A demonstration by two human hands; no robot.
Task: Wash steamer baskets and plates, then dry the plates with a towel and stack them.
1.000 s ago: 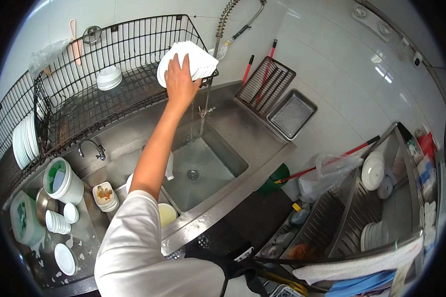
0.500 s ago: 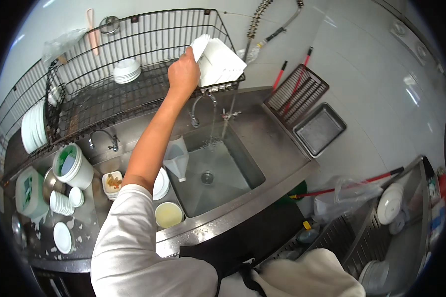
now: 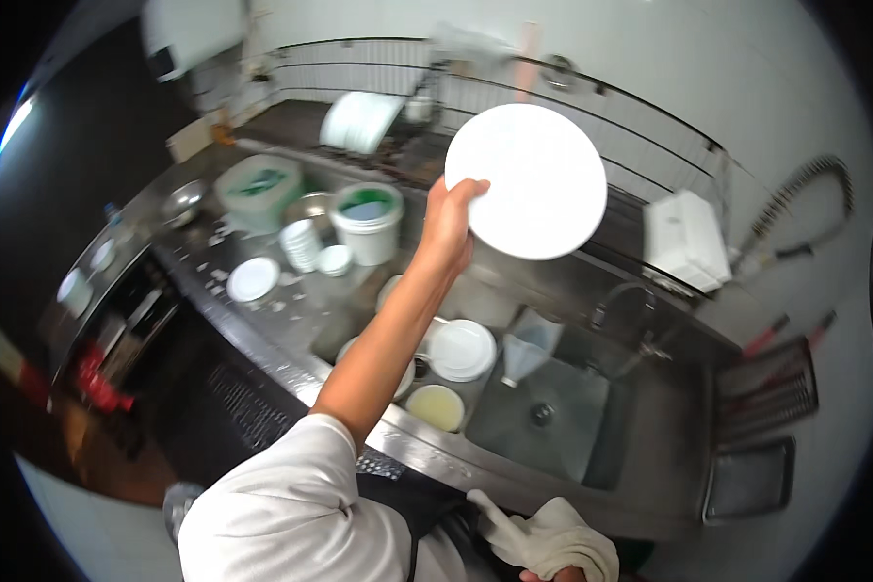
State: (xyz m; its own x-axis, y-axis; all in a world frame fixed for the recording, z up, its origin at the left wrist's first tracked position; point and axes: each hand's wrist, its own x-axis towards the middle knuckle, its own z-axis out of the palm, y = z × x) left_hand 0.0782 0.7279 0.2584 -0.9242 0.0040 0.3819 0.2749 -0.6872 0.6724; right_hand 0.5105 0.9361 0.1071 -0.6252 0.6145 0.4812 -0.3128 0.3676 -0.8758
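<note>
My left hand (image 3: 448, 221) grips a round white plate (image 3: 529, 184) by its left edge, thumb on its face. The plate is held up in front of the wire rack (image 3: 650, 109). Low in the picture my right hand (image 3: 565, 575) is partly covered by a cream cloth (image 3: 558, 538), which its fingers hold. White square dishes (image 3: 687, 238) stand stacked at the rack's right end. A row of white plates (image 3: 359, 121) leans upright at the rack's left part.
Below the rack is a water-filled sink (image 3: 553, 417) with a faucet (image 3: 623, 296). On the counter stand a white plate stack (image 3: 462, 351), a bowl of yellowish liquid (image 3: 436, 407), a white bucket (image 3: 367, 233) and a greenish tub (image 3: 259, 189). A metal tray (image 3: 747, 480) sits at the right.
My view has swung left. My left hand has left the square dishes at the rack's right end and now holds a round plate. The cloth and right hand have come into clearer view.
</note>
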